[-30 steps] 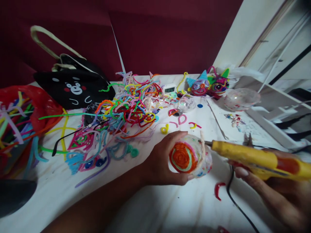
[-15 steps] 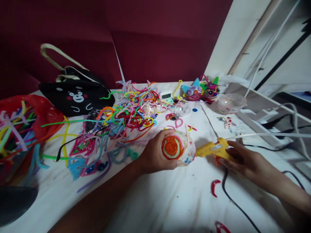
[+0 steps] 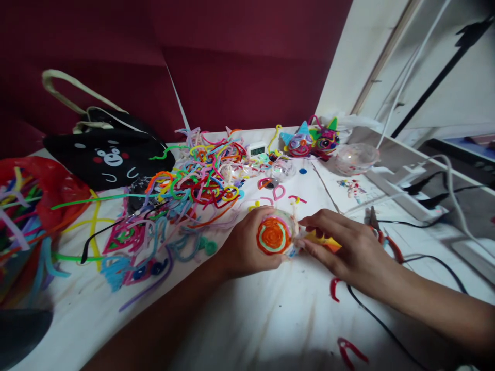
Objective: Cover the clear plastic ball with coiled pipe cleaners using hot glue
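A: Where's the spiral-covered ball [image 3: 275, 235] being held?

B: It's gripped in the left hand [image 3: 242, 250], low over the counter [image 3: 270, 319]. The right hand [image 3: 348, 252] is laid over the glue gun [image 3: 328, 241], fingertips touching the ball. Whether the gun is gripped can't be told.

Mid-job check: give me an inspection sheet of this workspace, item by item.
Surface: white cloth-covered table, creased.
Job's things: clear ball with an orange spiral on it; yellow glue gun lying beside it, partly under the right hand.
Clutter: pipe cleaner pile, red bag, black bear tote, small clock, two cat figures, clear bowl, pliers.
Grippers: left hand grips the clear ball; right hand touches it with its fingertips, grip unclear.
Cables: black cord runs over the table from under the right hand; plugs sit in a power strip.
Surroundings: maroon wall.
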Motion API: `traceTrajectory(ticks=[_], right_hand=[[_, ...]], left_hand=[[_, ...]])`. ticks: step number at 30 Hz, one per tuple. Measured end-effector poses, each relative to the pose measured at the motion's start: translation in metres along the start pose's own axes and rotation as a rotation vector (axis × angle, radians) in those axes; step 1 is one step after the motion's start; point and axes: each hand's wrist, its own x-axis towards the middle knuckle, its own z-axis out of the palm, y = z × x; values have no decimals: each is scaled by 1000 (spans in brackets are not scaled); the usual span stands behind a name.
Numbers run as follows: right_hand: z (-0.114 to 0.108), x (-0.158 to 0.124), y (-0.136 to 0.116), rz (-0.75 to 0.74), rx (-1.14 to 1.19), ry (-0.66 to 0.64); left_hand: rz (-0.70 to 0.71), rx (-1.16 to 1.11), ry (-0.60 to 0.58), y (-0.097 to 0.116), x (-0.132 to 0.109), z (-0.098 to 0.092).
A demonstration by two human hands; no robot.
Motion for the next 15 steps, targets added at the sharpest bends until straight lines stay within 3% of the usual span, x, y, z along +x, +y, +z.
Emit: traceTrajectory(ticks=[7,15], right_hand=[[10,1,3,-31,-62,-41],[16,5,3,-144,-116,4]], left_hand=[[80,46,-20,-3,0,2],[56,55,-34,-5,-1,2]])
